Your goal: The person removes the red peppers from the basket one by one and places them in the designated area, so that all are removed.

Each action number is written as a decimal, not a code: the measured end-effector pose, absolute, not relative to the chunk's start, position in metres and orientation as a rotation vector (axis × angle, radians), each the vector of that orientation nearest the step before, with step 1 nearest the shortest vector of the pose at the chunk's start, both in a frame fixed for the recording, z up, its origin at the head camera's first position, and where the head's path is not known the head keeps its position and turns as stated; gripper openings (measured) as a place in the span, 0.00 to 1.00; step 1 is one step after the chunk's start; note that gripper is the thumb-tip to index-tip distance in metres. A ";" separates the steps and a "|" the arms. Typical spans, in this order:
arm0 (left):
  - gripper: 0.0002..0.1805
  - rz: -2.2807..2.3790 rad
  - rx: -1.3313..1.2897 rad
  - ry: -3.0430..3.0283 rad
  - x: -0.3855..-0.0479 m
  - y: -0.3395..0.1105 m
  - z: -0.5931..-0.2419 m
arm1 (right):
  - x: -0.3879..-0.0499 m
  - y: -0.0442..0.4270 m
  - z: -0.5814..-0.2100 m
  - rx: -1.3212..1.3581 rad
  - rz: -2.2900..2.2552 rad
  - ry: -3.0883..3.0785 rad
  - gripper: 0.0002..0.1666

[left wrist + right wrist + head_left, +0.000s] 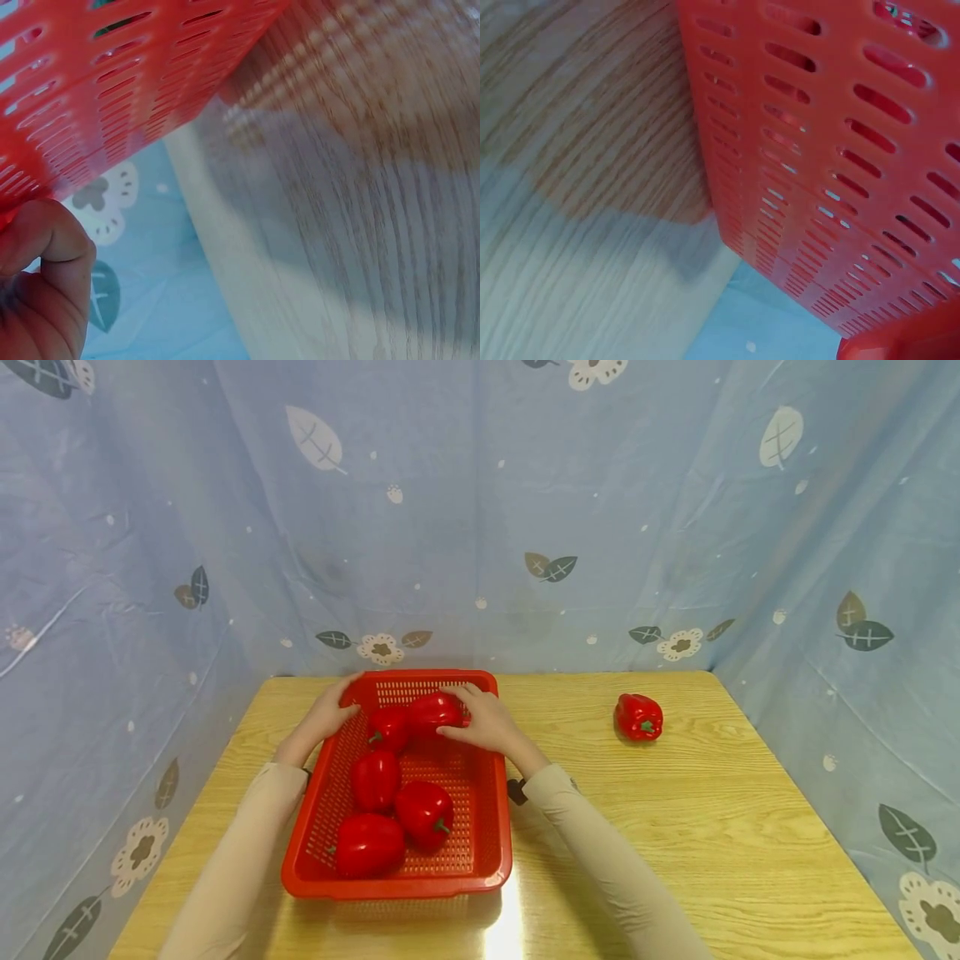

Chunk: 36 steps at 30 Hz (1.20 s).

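A red perforated plastic basket (491, 860) stands on the wooden table. Several red bell peppers lie in it, among them one (377, 781) at mid-left and one (369, 843) near the front left corner. My left hand (324, 717) holds the basket's far left rim; its bent thumb (56, 247) shows beside the slotted wall in the left wrist view. At the far right inside the basket, my right hand (486, 720) grips the right end of a bell pepper (431, 712), thumb in front and fingers behind. The right wrist view shows mainly the basket wall (825, 165).
One more red bell pepper (639, 717) lies on the table (675, 827), off to the right near the back. A blue curtain (480, 510) with leaf and flower prints hangs behind the table and along both sides.
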<state>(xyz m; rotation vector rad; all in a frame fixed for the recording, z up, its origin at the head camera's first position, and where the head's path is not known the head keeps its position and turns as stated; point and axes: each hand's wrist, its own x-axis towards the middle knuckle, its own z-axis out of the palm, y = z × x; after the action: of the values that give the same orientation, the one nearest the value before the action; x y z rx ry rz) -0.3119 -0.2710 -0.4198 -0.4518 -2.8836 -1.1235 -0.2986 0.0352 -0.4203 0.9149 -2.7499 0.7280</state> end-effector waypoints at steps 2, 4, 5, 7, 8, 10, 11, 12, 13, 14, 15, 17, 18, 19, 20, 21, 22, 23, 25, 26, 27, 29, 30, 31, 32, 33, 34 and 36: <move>0.34 -1.121 -0.454 -2.884 -0.311 -0.271 -0.420 | -0.298 0.036 -0.421 0.892 0.802 -2.720 0.41; 0.34 -1.113 -0.455 -2.884 -0.311 -0.271 -0.420 | -0.298 0.037 -0.422 0.863 0.867 -2.702 0.41; 0.34 -1.110 -0.453 -2.886 -0.311 -0.270 -0.420 | -0.298 0.037 -0.422 0.850 0.907 -2.687 0.41; 0.34 -1.105 -0.446 -2.891 -0.310 -0.270 -0.420 | -0.298 0.038 -0.423 0.823 0.967 -2.656 0.41; 0.34 -1.105 -0.443 -2.891 -0.310 -0.270 -0.420 | -0.299 0.038 -0.423 0.808 0.987 -2.643 0.42; 0.34 -1.101 -0.442 -2.893 -0.310 -0.269 -0.420 | -0.299 0.038 -0.424 0.784 1.036 -2.612 0.42; 0.34 -1.103 -0.438 -2.891 -0.310 -0.269 -0.420 | -0.299 0.038 -0.424 0.772 1.048 -2.596 0.42; 0.34 -1.103 -0.433 -2.892 -0.310 -0.269 -0.420 | -0.300 0.038 -0.424 0.759 1.063 -2.583 0.42; 0.34 -1.100 -0.429 -2.893 -0.309 -0.269 -0.420 | -0.300 0.038 -0.425 0.742 1.085 -2.571 0.41; 0.34 -1.093 -0.426 -2.895 -0.309 -0.269 -0.420 | -0.300 0.038 -0.425 0.724 1.111 -2.556 0.41; 0.34 -1.086 -0.425 -2.899 -0.309 -0.269 -0.420 | -0.300 0.039 -0.425 0.702 1.139 -2.541 0.41; 0.34 -1.084 -0.423 -2.903 -0.309 -0.270 -0.420 | -0.300 0.042 -0.424 0.653 1.192 -2.506 0.41; 0.34 -1.083 -0.424 -2.906 -0.309 -0.270 -0.419 | -0.301 0.043 -0.423 0.630 1.225 -2.488 0.41; 0.34 -1.081 -0.427 -2.906 -0.309 -0.270 -0.419 | -0.301 0.046 -0.422 0.610 1.255 -2.466 0.41; 0.34 -1.082 -0.429 -2.905 -0.309 -0.270 -0.419 | -0.301 0.048 -0.420 0.592 1.277 -2.448 0.41; 0.34 -1.083 -0.430 -2.905 -0.309 -0.270 -0.419 | -0.302 0.051 -0.419 0.580 1.307 -2.427 0.41; 0.34 -1.087 -0.427 -2.903 -0.309 -0.270 -0.419 | -0.302 0.053 -0.417 0.569 1.326 -2.412 0.41; 0.34 -1.086 -0.423 -2.903 -0.309 -0.270 -0.418 | -0.302 0.056 -0.415 0.557 1.347 -2.402 0.41; 0.34 -1.079 -0.420 -2.906 -0.309 -0.271 -0.419 | -0.303 0.062 -0.413 0.533 1.380 -2.389 0.40; 0.34 -1.079 -0.420 -2.906 -0.309 -0.271 -0.419 | -0.303 0.065 -0.412 0.519 1.400 -2.386 0.40; 0.33 -1.078 -0.420 -2.906 -0.309 -0.271 -0.419 | -0.303 0.068 -0.411 0.506 1.417 -2.381 0.40; 0.33 -1.078 -0.424 -2.903 -0.309 -0.271 -0.419 | -0.303 0.073 -0.410 0.483 1.442 -2.369 0.40; 0.33 -1.081 -0.425 -2.900 -0.309 -0.271 -0.419 | -0.303 0.076 -0.409 0.476 1.451 -2.359 0.40; 0.33 -1.085 -0.425 -2.898 -0.309 -0.271 -0.419 | -0.303 0.079 -0.409 0.466 1.459 -2.350 0.39; 0.33 -1.089 -0.425 -2.896 -0.310 -0.271 -0.419 | -0.303 0.081 -0.409 0.461 1.471 -2.334 0.39; 0.33 -1.091 -0.424 -2.896 -0.310 -0.270 -0.420 | -0.302 0.084 -0.408 0.456 1.475 -2.323 0.39; 0.33 -1.088 -0.425 -2.897 -0.311 -0.270 -0.420 | -0.302 0.086 -0.408 0.453 1.479 -2.310 0.39; 0.33 -1.086 -0.426 -2.897 -0.311 -0.270 -0.422 | -0.300 0.091 -0.408 0.441 1.476 -2.292 0.39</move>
<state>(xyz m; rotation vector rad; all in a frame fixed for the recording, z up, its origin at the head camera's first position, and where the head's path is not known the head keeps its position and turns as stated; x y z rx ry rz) -0.3115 -0.2702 -0.4215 -0.4262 -2.8971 -1.0857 -0.3003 0.0912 -0.4080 0.4411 -2.2921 1.4765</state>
